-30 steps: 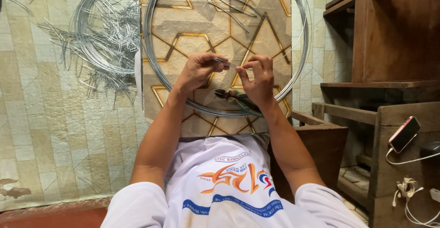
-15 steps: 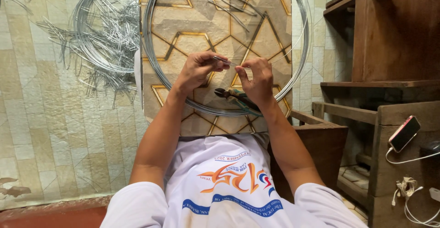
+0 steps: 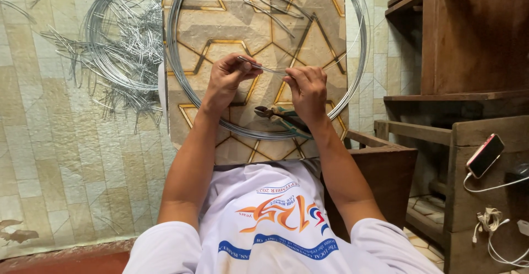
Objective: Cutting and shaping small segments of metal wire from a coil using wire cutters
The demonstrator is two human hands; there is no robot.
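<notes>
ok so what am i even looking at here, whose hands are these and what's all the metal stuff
This is a single view from a camera worn on a person's head, looking down at their own two bare hands. The left hand and right hand pinch the ends of a short piece of wire. Pliers lie under the right hand, on a big wire coil over a patterned board. A heap of cut wire lies to the left. On the right, a phone leans on wooden shelves.
</notes>
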